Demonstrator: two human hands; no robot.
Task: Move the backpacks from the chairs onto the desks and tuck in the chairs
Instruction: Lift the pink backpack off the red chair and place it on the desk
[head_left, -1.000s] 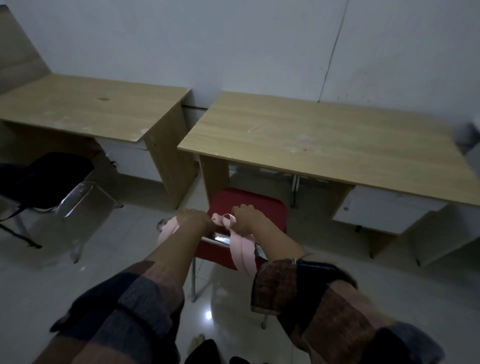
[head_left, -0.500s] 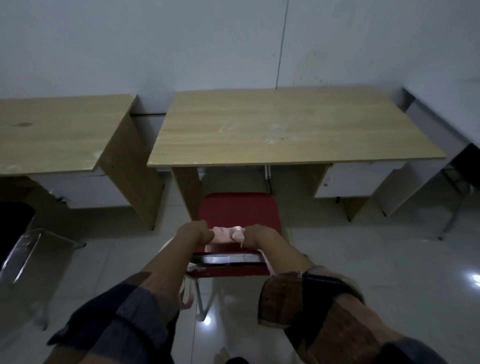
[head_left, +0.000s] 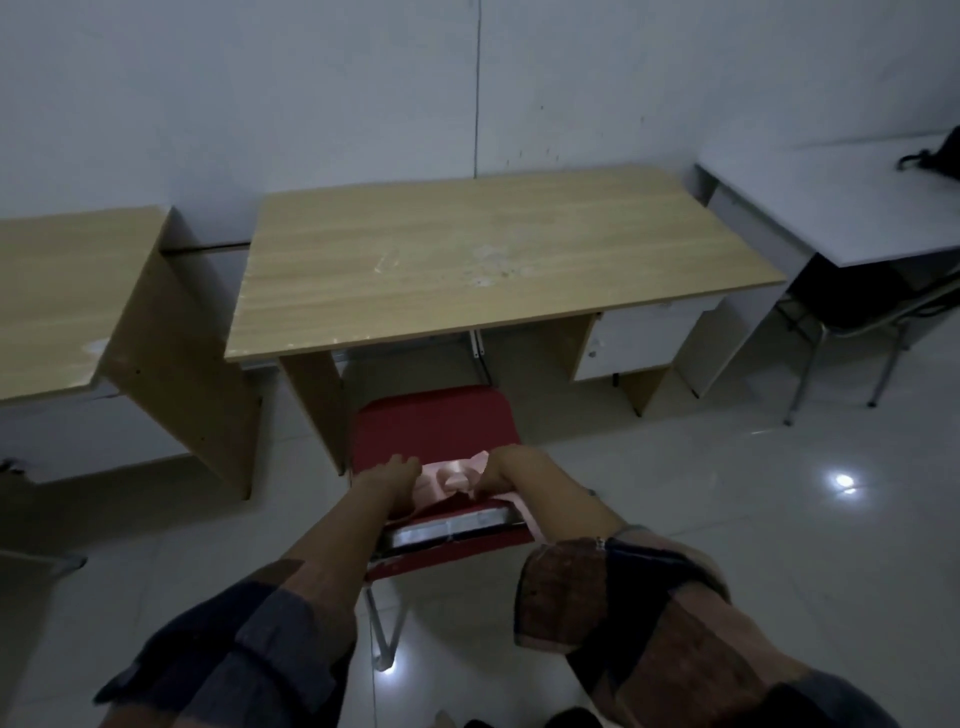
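At the lower middle of the frame, in the head view, both hands sit on the top of the red chair's (head_left: 434, 426) backrest with something pink (head_left: 451, 478) bunched between them, seemingly a backpack strap or handle, though the rest of it is hidden. The left hand (head_left: 390, 474) curls over the backrest edge; the right hand (head_left: 506, 470) is closed around the pink fabric. The pink thing lies directly between the fingers, nearer the right. The wooden desk (head_left: 488, 260) stands straight ahead, toward the upper middle, its top bare. The chair seat points at the desk's opening, partly under its front edge.
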